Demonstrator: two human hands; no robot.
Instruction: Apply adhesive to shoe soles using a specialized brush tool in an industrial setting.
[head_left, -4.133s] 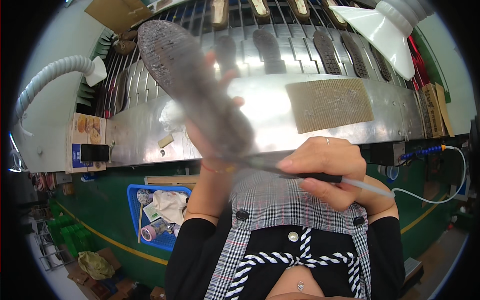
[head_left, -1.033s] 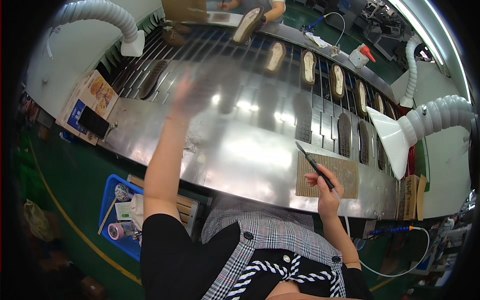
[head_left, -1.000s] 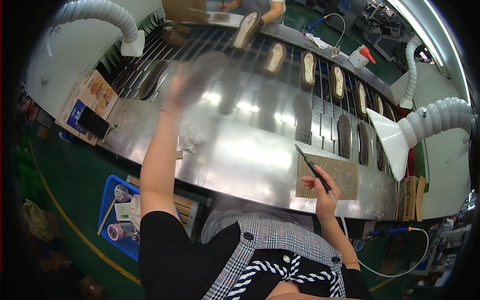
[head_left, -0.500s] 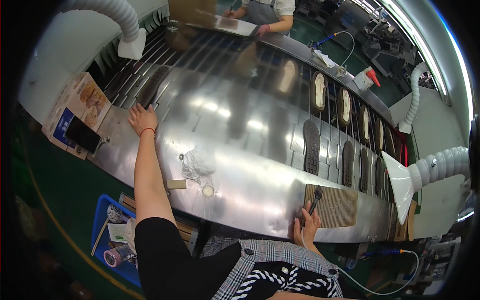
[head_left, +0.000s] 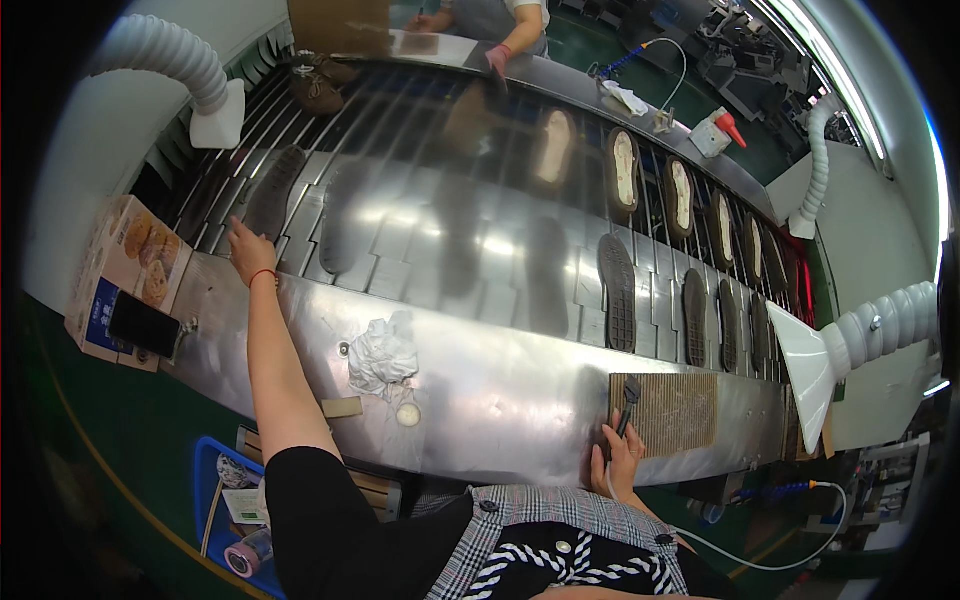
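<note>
While the head view shows the left hand (head_left: 252,252) at the near end of a dark sole (head_left: 277,190), the step in hand seems to be reaching for that sole, which lies aslant on the conveyor (head_left: 385,278)'s metal slats. The left fingers are spread apart; whether they touch the sole cannot be told. Lifting it would call for thumb and fingers to close round its edges. The right hand (head_left: 622,458) has its fingers clamped on a black brush (head_left: 631,393), whose head is over the left edge of a ribbed mat (head_left: 672,415).

On the shiny steel ledge (head_left: 500,370), a crumpled cloth (head_left: 383,350) lies near a tan block (head_left: 342,407); a phone (head_left: 147,322) leans on a box (head_left: 163,255) at the left end. Other soles line the slats, with pale-bottomed uppers (head_left: 624,170) beyond. White hoods (head_left: 803,362) flank the line, a blue basket (head_left: 205,475) sits below, and across the conveyor is a co-worker's gloved hand (head_left: 498,58). The floor (head_left: 95,470) is green.
</note>
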